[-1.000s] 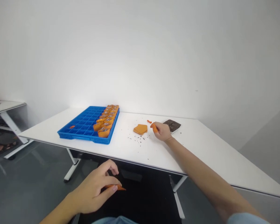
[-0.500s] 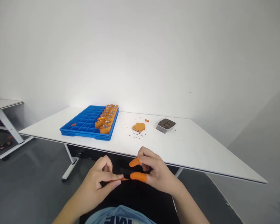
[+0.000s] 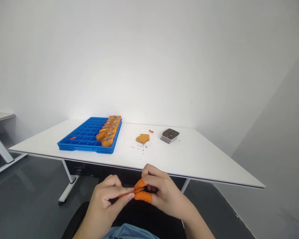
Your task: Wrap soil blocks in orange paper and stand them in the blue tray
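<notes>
Over my lap, just off the table's front edge, my left hand [image 3: 109,196] pinches a thin flat orange piece [image 3: 139,190] between thumb and index finger. My right hand [image 3: 164,191] wears orange finger cots on its thumb and index finger, and these are closed on the other end of the same piece. Fingers cover most of it, so its full shape is hidden. On the table beyond lies a small stack of flat orange pieces [image 3: 143,138], with dark crumbs scattered in front of it. To its right sits a dark, scored block [image 3: 169,134] in a silvery wrapper.
A blue compartment tray [image 3: 84,149] stands at the left of the white table [image 3: 201,162]. Several bent orange pieces [image 3: 107,142] fill its right-hand compartments, and a small orange item [image 3: 73,138] lies further left. Another small orange item [image 3: 150,131] rests behind the stack.
My right index finger has come down against the thumb, closing on the orange piece. The view has shifted slightly, so the table things appear further left.
</notes>
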A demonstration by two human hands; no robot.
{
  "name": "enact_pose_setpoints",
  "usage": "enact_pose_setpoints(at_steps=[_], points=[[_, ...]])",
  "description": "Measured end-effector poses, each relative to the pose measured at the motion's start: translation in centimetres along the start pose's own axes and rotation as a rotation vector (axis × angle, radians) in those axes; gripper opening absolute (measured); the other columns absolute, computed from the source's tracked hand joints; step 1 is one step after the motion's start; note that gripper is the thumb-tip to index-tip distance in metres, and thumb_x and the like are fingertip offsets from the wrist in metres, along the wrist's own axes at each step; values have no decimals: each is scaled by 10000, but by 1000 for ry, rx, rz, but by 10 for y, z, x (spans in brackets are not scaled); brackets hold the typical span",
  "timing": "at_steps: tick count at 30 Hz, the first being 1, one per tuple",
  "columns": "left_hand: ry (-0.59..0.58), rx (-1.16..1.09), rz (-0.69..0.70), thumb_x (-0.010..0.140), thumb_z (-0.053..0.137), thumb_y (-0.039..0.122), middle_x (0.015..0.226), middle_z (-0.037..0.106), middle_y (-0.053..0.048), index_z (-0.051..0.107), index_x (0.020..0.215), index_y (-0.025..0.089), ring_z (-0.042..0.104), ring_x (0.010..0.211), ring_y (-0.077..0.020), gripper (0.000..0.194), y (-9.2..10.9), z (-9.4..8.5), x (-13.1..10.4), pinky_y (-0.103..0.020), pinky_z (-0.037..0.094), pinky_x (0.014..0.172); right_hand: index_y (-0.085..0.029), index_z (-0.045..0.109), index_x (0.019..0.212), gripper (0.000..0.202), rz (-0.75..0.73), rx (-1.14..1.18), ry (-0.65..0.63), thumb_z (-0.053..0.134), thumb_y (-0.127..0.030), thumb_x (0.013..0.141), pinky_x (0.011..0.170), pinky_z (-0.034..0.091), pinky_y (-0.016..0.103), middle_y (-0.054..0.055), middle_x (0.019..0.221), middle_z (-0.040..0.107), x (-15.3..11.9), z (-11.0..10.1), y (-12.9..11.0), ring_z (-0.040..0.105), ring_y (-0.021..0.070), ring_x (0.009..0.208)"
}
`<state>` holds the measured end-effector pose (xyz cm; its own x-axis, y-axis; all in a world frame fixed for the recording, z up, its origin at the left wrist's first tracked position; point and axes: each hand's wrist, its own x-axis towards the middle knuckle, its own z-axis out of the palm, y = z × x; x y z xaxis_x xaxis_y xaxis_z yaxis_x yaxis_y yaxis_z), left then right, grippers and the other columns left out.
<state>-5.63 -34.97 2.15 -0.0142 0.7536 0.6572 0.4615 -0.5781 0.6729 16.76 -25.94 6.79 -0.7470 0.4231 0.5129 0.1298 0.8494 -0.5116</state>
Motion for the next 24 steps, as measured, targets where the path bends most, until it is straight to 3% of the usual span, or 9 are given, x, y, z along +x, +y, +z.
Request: enact_pose_setpoints(at_steps=[7,12,17,22,24], points=[[-33,-31,8,1029,735,270,804,672,-35,887,1108,281,673,700,-155,172,-1,5,-7,-253,552,635,-197,749,931,246,11,58,-51,799,-429,997,620,490,244,31,981,582,-2,-2,-2,569,117,746],[-130,-10,87,1042,669,201,899,735,-70,859,1128,263,726,766,-188,218,10,-5,-8,-282,609,684,-207,771,963,186,-45,42,-72,754,-378,1033,618,482,249,33,968,589,-5,-5,-8,570,115,730],[-192,-7,104,1043,632,172,968,759,-84,840,1224,291,745,798,-204,301,17,-14,-11,-303,636,711,-207,760,960,217,-13,73,-71,817,-415,983,613,503,236,26,970,591,-8,-5,-15,567,110,725],[-162,70,159,1031,666,162,1015,765,-84,847,1189,313,749,1036,-259,284,7,-10,-12,-379,655,898,-211,751,930,201,32,106,-116,841,-388,956,606,505,225,10,957,581,-8,-4,-15,555,98,710],[-152,86,141,1041,653,168,1066,763,-86,843,1212,325,742,1035,-252,300,4,-7,-11,-368,650,880,-209,748,909,196,49,91,-110,819,-379,975,610,503,228,10,951,580,-6,-5,-15,562,99,713]])
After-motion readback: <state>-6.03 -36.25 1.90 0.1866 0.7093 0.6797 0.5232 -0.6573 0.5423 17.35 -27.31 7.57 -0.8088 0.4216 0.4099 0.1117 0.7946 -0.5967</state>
